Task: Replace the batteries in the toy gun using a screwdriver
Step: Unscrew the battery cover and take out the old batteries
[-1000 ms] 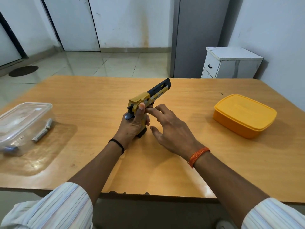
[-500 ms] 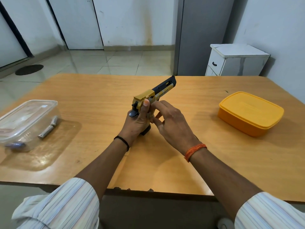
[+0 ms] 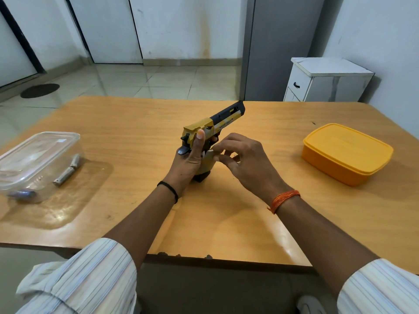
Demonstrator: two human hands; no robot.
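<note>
Gripped at its handle by the left hand [image 3: 189, 158], the toy gun [image 3: 213, 128] is judged light, rigid plastic; beside it, the right hand [image 3: 244, 164] pinches something pale.

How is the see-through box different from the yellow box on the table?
The see-through box is clear, so things inside it show; the yellow box is solid, and nothing inside it can be seen. The see-through box sits by the table's left edge, the yellow box on the right side. The yellow box has its lid on; whether the see-through box has one is hard to tell. Both are rounded rectangles resting on the table, untouched by either hand.
</note>
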